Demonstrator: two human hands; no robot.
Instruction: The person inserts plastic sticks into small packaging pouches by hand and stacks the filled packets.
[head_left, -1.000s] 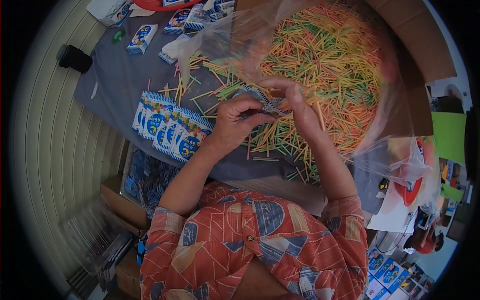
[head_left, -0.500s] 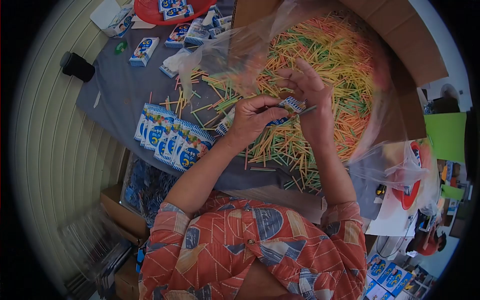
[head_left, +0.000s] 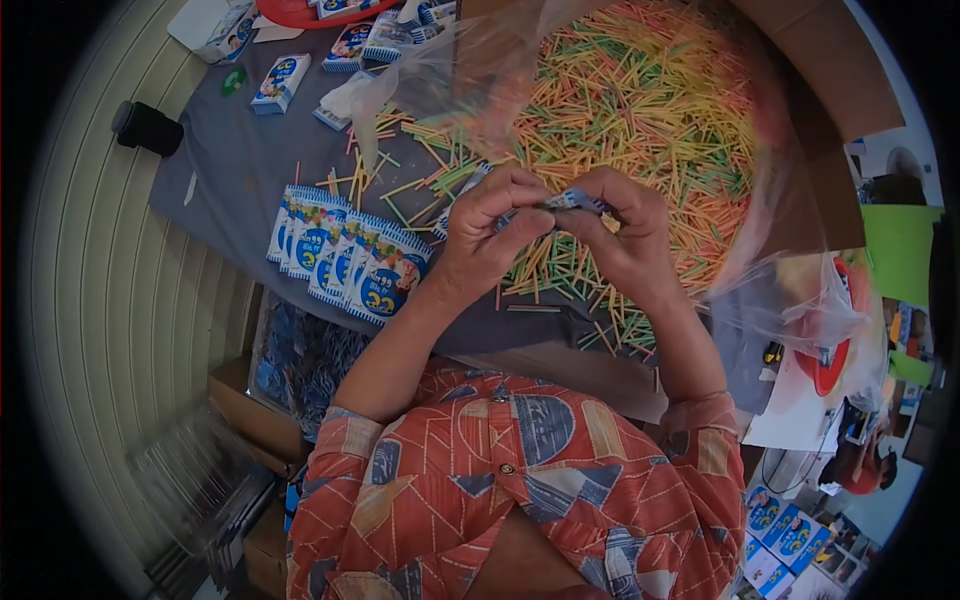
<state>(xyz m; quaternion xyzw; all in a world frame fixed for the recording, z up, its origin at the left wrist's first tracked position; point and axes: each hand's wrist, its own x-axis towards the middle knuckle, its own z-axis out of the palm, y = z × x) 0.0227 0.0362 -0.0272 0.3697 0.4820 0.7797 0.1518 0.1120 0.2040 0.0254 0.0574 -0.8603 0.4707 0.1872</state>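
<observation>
Both my hands pinch one small blue-and-white printed packet (head_left: 576,199) between thumbs and fingers, over the near side of a heap of thin coloured sticks (head_left: 640,110). My left hand (head_left: 492,235) is closed on the packet's left end. On its right end my right hand (head_left: 628,238) is closed too, the thumb pressed near the other thumb. Much of the packet is hidden by fingers. Left of my left hand, several matching packets (head_left: 350,262) lie overlapped in a row on the dark cloth (head_left: 225,165). Another packet (head_left: 470,190) lies partly hidden behind my left hand.
The stick heap spills from a cardboard box (head_left: 830,70) lined with clear plastic (head_left: 490,80). Small boxes (head_left: 281,84) and a red basin (head_left: 325,14) stand at the far left, near a black cylinder (head_left: 148,130). At right, another person (head_left: 862,468) is in the background.
My right hand, open and upright beside the packet before, has come down and closed on its right end. A green stick showing at the packet earlier is no longer visible there.
</observation>
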